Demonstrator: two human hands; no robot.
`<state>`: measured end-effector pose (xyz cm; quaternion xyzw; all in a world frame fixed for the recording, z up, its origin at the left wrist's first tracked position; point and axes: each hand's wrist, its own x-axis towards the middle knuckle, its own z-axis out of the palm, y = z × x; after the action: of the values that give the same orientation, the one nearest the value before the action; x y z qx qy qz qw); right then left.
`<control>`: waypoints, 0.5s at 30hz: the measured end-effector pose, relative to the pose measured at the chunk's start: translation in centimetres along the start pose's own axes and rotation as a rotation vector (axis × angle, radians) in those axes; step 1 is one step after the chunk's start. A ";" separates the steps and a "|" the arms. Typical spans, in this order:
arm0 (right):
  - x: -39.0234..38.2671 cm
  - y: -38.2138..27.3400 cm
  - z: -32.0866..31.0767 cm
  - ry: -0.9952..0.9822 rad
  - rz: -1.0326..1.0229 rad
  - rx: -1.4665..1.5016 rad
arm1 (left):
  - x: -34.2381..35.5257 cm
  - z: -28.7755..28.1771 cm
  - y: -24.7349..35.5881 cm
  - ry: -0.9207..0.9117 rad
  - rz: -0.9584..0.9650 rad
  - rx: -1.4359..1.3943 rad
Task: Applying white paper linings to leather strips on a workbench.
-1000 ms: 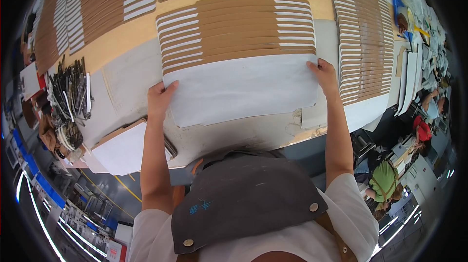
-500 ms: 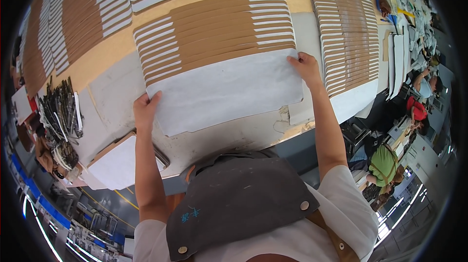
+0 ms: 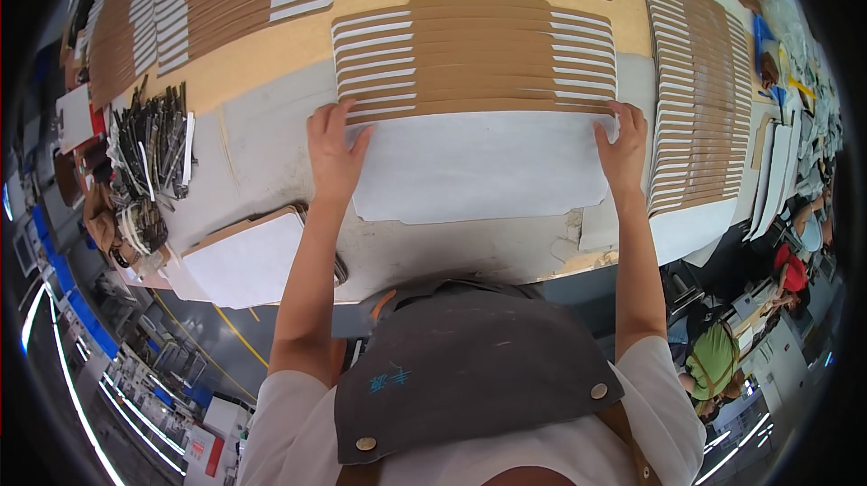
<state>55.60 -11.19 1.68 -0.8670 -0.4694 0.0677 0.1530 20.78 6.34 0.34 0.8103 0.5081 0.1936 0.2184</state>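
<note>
My left hand and right hand pin the white sheet flat at its two top corners, mid-frame on the bench. Grip: flat palms, fingers spread (nothing pinched). Sheet's top edge meets the brown strip stack above.

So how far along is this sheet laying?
Done: several fanned rows of brown-and-white sheets already cover the table, including the row right in front and another at the right. In hand: the left hand and right hand press flat on a white sheet lapped at that row's near edge. Left: a stack of white sheets still waits by the left elbow.
</note>
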 end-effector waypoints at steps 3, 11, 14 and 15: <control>0.1 -1.4 1.0 -0.031 -0.196 0.069 | 0.4 0.5 0.5 -0.091 0.137 0.087; 0.3 -2.1 1.6 -0.073 -0.227 0.067 | 1.5 0.6 0.1 -0.283 0.070 0.165; 0.5 -2.6 1.8 -0.094 -0.260 0.086 | 1.4 0.7 -0.5 -0.260 -0.100 -0.110; 0.5 -2.8 1.8 -0.111 -0.271 0.094 | 1.3 0.5 -0.6 -0.289 -0.144 -0.146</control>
<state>53.21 -9.00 0.92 -0.7824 -0.5862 0.1162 0.1750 21.16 7.69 -0.29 0.7731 0.5128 0.0955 0.3607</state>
